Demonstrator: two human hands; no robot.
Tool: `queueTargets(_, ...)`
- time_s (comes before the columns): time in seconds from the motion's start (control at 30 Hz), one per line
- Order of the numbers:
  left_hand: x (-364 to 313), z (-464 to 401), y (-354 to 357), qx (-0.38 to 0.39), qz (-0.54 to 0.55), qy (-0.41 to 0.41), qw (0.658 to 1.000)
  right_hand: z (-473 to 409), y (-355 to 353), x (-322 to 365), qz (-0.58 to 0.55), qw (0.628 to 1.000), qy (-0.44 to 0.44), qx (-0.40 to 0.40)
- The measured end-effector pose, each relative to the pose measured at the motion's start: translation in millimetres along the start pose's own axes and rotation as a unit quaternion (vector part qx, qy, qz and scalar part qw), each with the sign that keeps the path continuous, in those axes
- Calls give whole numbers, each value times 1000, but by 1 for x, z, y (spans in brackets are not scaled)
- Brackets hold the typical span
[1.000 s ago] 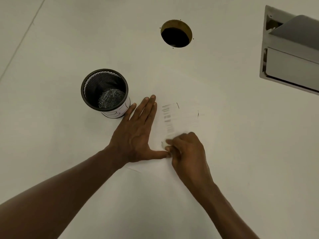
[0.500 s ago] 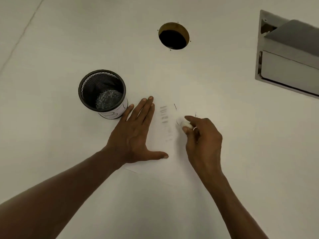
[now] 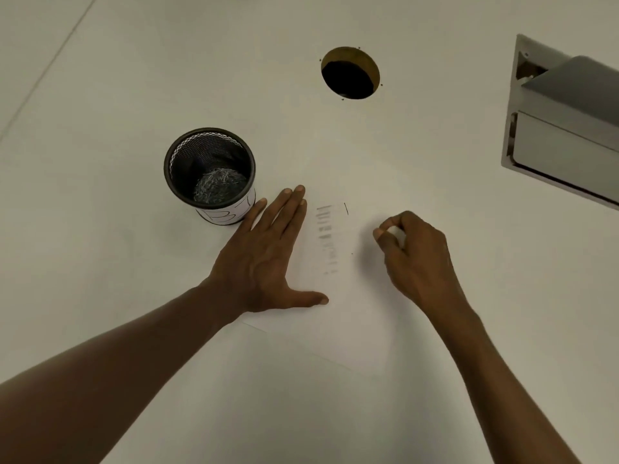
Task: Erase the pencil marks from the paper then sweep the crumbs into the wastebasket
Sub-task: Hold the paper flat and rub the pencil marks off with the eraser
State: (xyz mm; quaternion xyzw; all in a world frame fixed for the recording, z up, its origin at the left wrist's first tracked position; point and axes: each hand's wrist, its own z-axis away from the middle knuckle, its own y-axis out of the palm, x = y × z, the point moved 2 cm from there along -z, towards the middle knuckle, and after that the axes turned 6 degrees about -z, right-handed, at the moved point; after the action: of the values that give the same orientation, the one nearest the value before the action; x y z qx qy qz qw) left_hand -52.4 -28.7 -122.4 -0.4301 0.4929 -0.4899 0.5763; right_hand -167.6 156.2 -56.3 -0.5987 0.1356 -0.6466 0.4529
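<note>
The thin sheet of paper (image 3: 338,316) lay mid-desk, light and apt to slide or crease, so the left hand (image 3: 264,259) pinned it flat, fingers spread. Beside the pencil marks (image 3: 326,237) the right hand (image 3: 415,252) pinched a white eraser (image 3: 397,233). Farther left, the mesh wastebasket (image 3: 209,174) held grey shreds (image 3: 219,186).

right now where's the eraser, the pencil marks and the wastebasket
eraser (image 3: 398,233), head view, white end showing between the right fingers
pencil marks (image 3: 326,234), head view, middle of the smudged column
wastebasket (image 3: 174,162), head view, left of the black rim
</note>
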Motion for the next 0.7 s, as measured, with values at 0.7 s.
queueTargets(0.7, 1, -1, 2, -13, 5, -1, 1000, -25, 11, 3, 156, 987, -33, 34)
